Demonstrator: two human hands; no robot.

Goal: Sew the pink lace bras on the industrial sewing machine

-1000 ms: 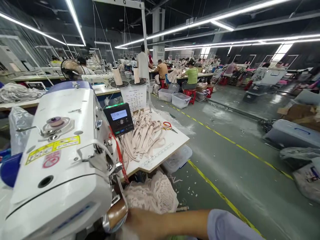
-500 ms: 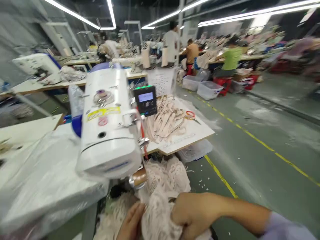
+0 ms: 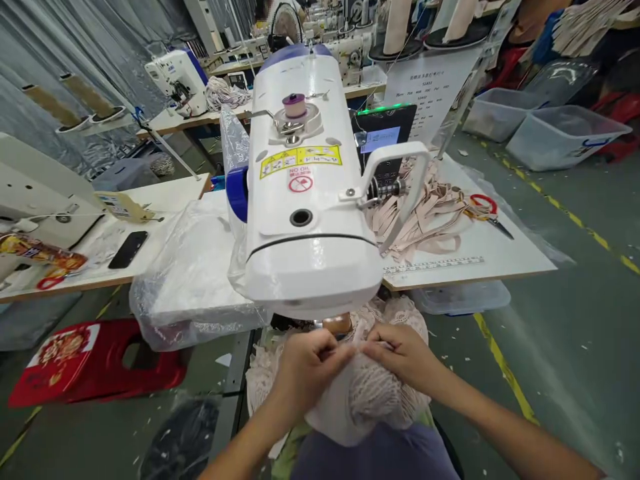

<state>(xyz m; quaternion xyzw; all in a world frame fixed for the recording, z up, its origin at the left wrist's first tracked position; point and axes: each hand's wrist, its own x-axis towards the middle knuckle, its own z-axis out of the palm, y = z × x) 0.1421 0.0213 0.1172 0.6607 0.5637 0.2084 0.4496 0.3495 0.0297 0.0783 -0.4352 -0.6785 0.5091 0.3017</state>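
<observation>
My left hand and my right hand meet just in front of the sewing machine's head. Thumb and fingers of both are pinched on the edge of a beige lace garment piece. Its lower part hangs over my lap, one portion smooth and pale, another patterned lace. More of the lace lies behind and to the left of my hands. The needle area is hidden below the machine head, where a brown rounded part shows.
Beige strips, red-handled scissors and a printed ruler lie on the right tabletop. A control screen stands behind. Leftward are a plastic-covered table, a phone and a red stool. Clear bins sit on the floor.
My view has swung right to left and down, closer to the machine. Both hands, formerly lower and apart in the lace, have risen and come together at its edge.
</observation>
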